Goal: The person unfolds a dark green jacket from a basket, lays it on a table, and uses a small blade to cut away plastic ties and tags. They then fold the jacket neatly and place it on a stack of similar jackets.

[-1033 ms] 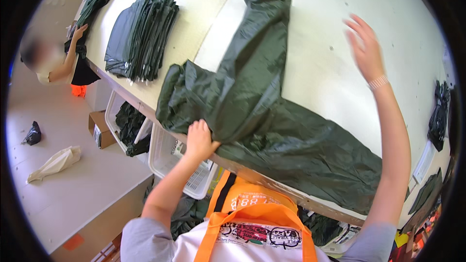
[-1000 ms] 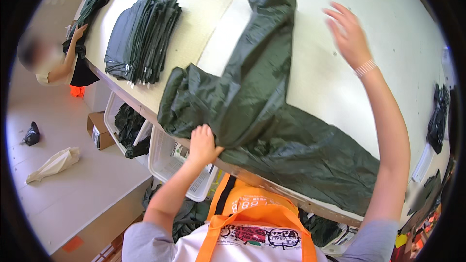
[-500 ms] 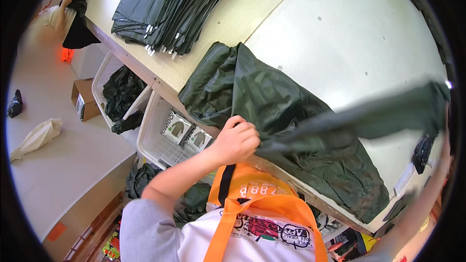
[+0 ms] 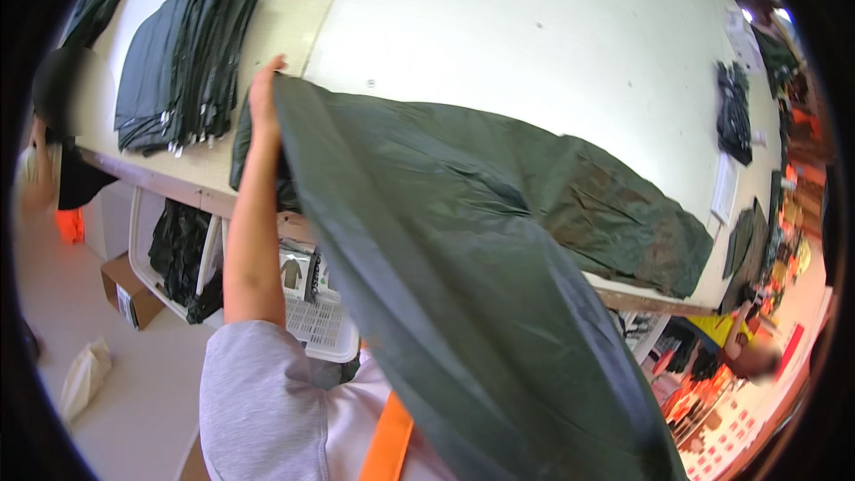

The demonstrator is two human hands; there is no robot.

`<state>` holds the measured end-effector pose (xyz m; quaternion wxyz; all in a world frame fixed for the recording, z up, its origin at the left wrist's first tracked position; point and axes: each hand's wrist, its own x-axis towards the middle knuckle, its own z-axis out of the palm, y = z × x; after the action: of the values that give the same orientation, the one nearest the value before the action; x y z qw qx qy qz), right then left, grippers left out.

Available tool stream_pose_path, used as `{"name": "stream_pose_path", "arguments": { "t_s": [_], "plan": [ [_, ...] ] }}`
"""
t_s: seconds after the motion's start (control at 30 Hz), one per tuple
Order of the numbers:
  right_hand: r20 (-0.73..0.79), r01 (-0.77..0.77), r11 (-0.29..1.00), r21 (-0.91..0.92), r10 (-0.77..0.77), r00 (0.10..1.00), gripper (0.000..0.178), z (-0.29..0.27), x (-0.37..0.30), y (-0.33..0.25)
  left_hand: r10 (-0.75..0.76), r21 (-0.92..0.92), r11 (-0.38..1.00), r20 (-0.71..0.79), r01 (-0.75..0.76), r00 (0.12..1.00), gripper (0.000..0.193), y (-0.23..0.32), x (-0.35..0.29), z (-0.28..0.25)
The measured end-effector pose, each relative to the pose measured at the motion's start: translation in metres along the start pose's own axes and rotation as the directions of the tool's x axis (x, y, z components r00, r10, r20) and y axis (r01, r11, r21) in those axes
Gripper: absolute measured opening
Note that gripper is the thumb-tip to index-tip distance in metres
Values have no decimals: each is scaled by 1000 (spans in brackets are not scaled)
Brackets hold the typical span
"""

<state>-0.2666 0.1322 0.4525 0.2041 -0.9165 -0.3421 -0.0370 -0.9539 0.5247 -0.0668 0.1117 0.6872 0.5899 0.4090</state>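
Observation:
A pair of dark green, thin, shiny trousers point(image 4: 427, 205) stretches across the table edge and over my front. One leg lies flat on the table to the right, while the other hangs down toward me, covering much of my body. My left hand point(image 4: 264, 100) is raised at the upper left end of the trousers, closed at their edge; the cloth partly hides its fingers. My right hand does not show.
A stack of folded dark green garments point(image 4: 183, 62) lies on the table's far left. White baskets point(image 4: 325, 325) stand under the edge, with packaged garments inside one. A cardboard box point(image 4: 134, 289) sits on the floor. Other people are at the far left and lower right.
My left hand has moved up and left with the trousers' edge. The leg that was swung out to the right now hangs toward me. My right arm has gone from view.

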Motion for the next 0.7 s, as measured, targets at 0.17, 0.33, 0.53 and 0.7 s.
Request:
{"name": "stream_pose_path", "arguments": {
  "t_s": [0.17, 0.33, 0.53, 0.7],
  "plan": [
    [-19, -37, 960, 276, 44, 999, 38, -7, 20, 27, 74, -104, 993, 234, -51, 969, 19, 133, 26, -20],
    [206, -191, 717, 670, 67, 976, 38, 231, 158, 127, -373, 345, 911, 457, 225, 807, 18, 138, 32, -18],
    [544, -440, 676, 592, 68, 836, 42, 421, 219, 211, -155, 568, 823, 199, 15, 968, 73, 306, -15, 102],
    [490, -226, 862, 454, -30, 871, 43, 373, 244, 172, -347, 679, 718, 157, 154, 924, 98, 351, -63, 132]
  ]
}}
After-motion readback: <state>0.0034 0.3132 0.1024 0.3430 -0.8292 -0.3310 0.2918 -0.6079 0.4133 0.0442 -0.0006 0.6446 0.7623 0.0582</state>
